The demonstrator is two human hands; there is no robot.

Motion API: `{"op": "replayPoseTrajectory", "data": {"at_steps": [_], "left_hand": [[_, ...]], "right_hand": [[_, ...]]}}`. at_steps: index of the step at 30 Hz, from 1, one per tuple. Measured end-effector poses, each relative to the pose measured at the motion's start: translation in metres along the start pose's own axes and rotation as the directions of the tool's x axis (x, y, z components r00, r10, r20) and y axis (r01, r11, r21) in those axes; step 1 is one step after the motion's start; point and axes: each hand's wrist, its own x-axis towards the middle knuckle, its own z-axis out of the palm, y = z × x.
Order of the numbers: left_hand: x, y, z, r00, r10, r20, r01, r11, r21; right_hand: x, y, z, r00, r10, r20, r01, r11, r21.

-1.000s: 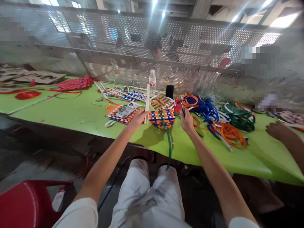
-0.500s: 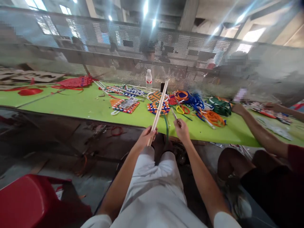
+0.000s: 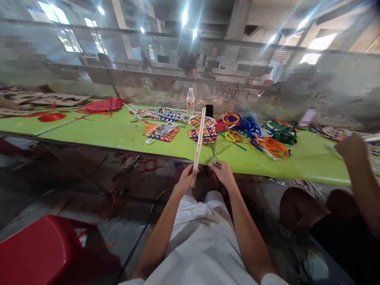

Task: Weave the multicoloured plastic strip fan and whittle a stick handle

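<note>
My left hand is closed around the lower end of a pale split bamboo stick, which points up and away over the table edge. In my right hand, at the table's front edge, is a slim pointed metal tool; its grip is hidden by my fingers. A green strip runs down from the table near that tool's tip. Behind the stick lies a woven piece in blue, orange and white, partly covered by it. A second woven piece lies to the left.
Loose blue strips, orange strips and green strips lie on the right of the green table. A bottle and black phone stand behind. Another person's hand is far right; a red stool stands lower left.
My right hand has moved lower and left, closer to my left hand, with the metal tool. The stick is now more upright. The other person's arm has lifted and shifted right.
</note>
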Motion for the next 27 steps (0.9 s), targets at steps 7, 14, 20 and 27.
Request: {"op": "replayPoseTrajectory", "data": {"at_steps": [7,14,20,27], "left_hand": [[-0.004,-0.003,0.008,0.997,-0.043,0.059,0.047,0.996,-0.071],[-0.03,0.008,0.009,0.976,-0.095,0.195,0.129,0.977,-0.171],[-0.038,0.009,0.015,0.973,-0.1,0.208,0.149,0.96,-0.238],[-0.046,0.012,0.015,0.981,-0.073,0.179,0.092,0.991,-0.101]], "right_hand": [[-0.024,-0.004,0.0,0.996,0.02,0.086,-0.031,0.991,0.131],[-0.046,-0.01,-0.006,0.987,-0.01,0.158,-0.012,0.99,0.138],[-0.052,-0.011,-0.002,0.974,-0.052,0.22,0.034,0.996,0.083],[-0.054,-0.013,-0.009,0.947,-0.094,0.307,0.173,0.955,-0.241]]}}
